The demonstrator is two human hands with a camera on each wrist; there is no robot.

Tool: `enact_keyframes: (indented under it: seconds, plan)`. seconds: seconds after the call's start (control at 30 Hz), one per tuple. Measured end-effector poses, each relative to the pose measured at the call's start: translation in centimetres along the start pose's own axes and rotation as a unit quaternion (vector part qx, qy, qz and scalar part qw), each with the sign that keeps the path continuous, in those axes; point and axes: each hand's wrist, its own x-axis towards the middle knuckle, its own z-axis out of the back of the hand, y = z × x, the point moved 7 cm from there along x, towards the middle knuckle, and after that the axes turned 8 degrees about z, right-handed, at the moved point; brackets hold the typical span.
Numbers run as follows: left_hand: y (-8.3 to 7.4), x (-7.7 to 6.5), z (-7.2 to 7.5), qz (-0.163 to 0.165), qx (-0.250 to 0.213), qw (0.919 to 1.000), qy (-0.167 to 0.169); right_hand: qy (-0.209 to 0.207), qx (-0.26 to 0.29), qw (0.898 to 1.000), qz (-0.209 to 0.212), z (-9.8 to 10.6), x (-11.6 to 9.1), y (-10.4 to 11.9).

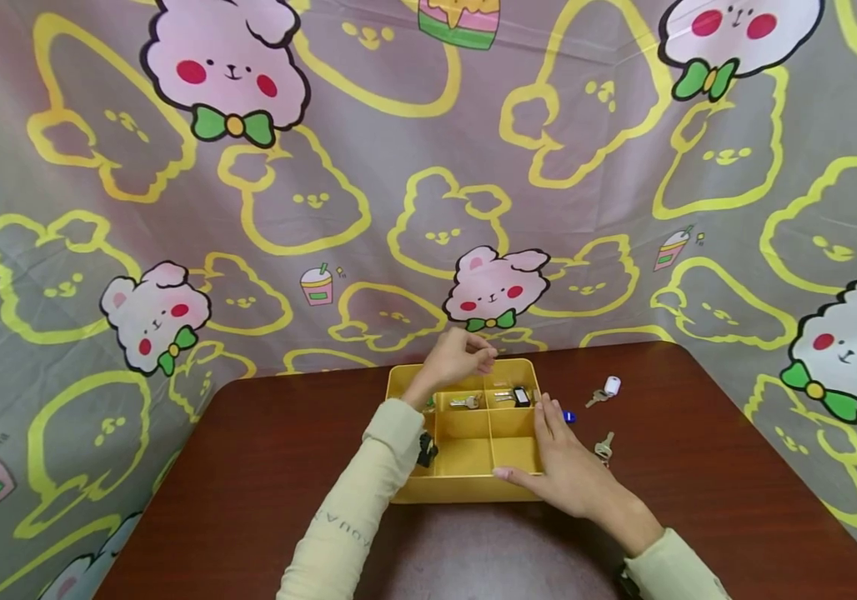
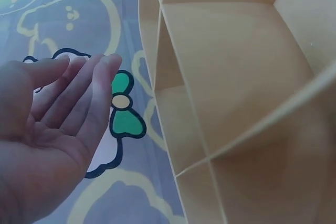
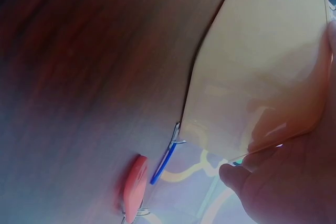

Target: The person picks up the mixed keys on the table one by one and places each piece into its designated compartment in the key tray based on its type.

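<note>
Clearing the near rim of the yellow tray (image 1: pixel 466 490) with the left sleeve (image 1: pixel 342 521) is advisable; the sleeve's dark lettering is not reliably legible. The tray stands mid-surface (image 1: pixel 286 500); clock positions refer to its centre. At 4 o'clock, the right hand (image 1: pixel 578 471) lies against the tray, fingers fairly straight; apply light, even pressure there to limit sliding. A black item (image 1: pixel 426 450) lies inside at 8 o'clock. A loose key (image 1: pixel 604 447) lies outside at 3 o'clock. A silver key (image 1: pixel 466 402) occupies a 12 o'clock compartment; a black tag (image 1: pixel 522 397), without readable writing, sits at 2 o'clock. At 12 o'clock, the left hand's (image 1: pixel 458 358) grip is loosely bent, visibly holding nothing; avoid brushing the partitions.
</note>
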Motion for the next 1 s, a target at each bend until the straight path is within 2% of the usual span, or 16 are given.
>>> enact_keyframes:
  seconds: [0.2,0.47,0.57,0.77,1.0]
  plan:
    - [-0.3,-1.0,1.2,-0.025,0.025,0.9994,-0.007,0.0,-0.005,1.0,0.0,0.1,0.0,0.0]
    - [-1.0,-2.9,2.9,-0.038,0.102,0.9937,-0.027,0.003,-0.005,1.0,0.001,-0.1,0.0,0.0]
    - [-1.4,-3.8,3.1,-0.051,0.13,0.9899,-0.021,0.005,-0.004,1.0,0.0,-0.1,0.0,0.0]
    - [-1.7,-5.8,3.4,-0.082,0.196,0.9771,-0.013,0.005,-0.008,1.0,0.002,0.0,0.0,0.0]
    - [-0.8,-8.0,4.5,-0.075,0.203,0.9761,-0.021,0.003,-0.007,1.0,0.005,0.1,0.0,0.0]
